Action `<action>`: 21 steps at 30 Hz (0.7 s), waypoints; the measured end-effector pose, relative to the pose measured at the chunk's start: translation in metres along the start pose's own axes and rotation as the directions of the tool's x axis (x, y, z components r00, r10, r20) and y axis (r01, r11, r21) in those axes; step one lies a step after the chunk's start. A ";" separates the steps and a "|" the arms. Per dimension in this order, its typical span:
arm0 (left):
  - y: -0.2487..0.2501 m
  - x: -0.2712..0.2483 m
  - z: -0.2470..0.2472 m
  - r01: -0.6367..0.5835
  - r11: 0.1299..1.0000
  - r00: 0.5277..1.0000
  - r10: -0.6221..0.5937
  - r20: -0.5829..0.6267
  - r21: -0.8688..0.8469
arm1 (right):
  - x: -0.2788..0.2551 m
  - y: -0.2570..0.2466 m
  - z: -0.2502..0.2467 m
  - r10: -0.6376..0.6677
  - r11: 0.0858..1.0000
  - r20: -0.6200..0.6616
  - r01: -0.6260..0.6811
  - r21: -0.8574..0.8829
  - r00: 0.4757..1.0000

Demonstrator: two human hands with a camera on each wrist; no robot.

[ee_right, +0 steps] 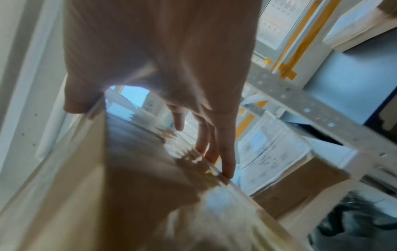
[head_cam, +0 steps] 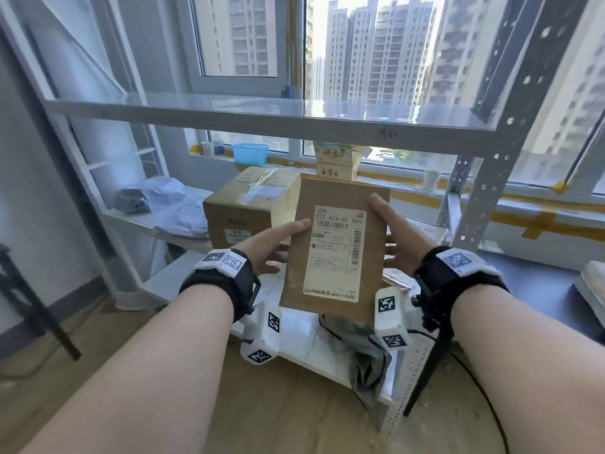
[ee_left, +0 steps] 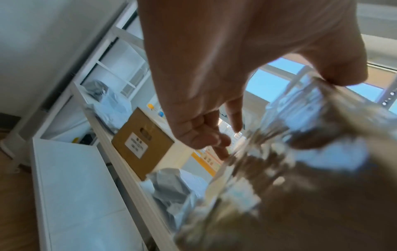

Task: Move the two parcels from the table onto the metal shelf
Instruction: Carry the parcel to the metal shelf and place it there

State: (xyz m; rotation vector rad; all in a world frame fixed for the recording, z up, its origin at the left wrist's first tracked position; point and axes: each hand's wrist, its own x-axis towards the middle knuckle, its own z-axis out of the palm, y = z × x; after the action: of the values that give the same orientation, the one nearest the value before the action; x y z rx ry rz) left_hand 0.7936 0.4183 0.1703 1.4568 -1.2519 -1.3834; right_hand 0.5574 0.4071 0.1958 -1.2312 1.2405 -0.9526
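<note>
Both hands up on the flat brown cardboard parcel [head_cam: 334, 250], held in the air near the metal shelf [head_cam: 262, 117]. Left hand [head_cam: 275, 247] clamps its left edge, right hand [head_cam: 397, 234] the right, thumbs on the glossy white label [head_cam: 335, 250]. A boxy taped carton [head_cam: 245, 208] sits just beyond, on the middle tier.

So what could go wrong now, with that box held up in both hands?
The parcel is held only by its sides between the left hand and right hand, so it might slip and fall. The bigger box already sits on the shelf just behind, so the parcel might bump it going in.
</note>
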 end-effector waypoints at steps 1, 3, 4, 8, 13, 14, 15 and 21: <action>0.003 -0.001 -0.014 0.002 1.000 1.000 -0.002 -0.015 -0.020 | 0.006 -0.010 0.011 -0.015 1.000 0.007 0.015 0.007 1.000; 0.010 0.000 -0.040 -0.006 0.995 0.999 0.003 -0.036 -0.100 | 0.019 -0.030 0.032 -0.042 0.999 0.022 0.042 0.024 0.999; 0.014 0.002 -0.051 -0.025 0.989 0.999 0.020 -0.038 -0.149 | 0.026 -0.040 0.042 -0.059 0.998 0.029 0.058 0.032 0.998; 0.037 0.016 -0.097 -0.097 0.973 0.994 0.083 -0.075 -0.211 | 0.062 -0.079 0.081 -0.113 0.993 0.066 0.112 0.028 0.991; 0.075 0.048 -0.167 -0.274 0.930 0.951 0.225 -0.211 -0.244 | 0.120 -0.126 0.130 -0.222 0.975 0.145 0.218 0.042 0.964; 0.084 0.053 -0.181 -0.303 0.924 0.941 0.250 -0.228 -0.235 | 0.133 -0.134 0.141 -0.239 0.971 0.170 0.236 0.039 0.956; 0.092 0.061 -0.197 -0.332 0.915 0.930 0.276 -0.243 -0.229 | 0.145 -0.141 0.151 -0.249 0.968 0.197 0.247 0.033 0.948; 0.130 0.121 -0.284 -0.405 0.876 0.900 0.332 -0.283 -0.262 | 0.235 -0.176 0.214 -0.234 0.965 0.396 0.260 -0.013 0.888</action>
State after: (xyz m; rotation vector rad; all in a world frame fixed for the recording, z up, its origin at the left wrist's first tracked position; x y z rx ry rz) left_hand 1.0463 0.2430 0.3021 1.0522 -1.0386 -1.0608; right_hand 0.8179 0.1833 0.3147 -1.5729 0.8143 -0.7956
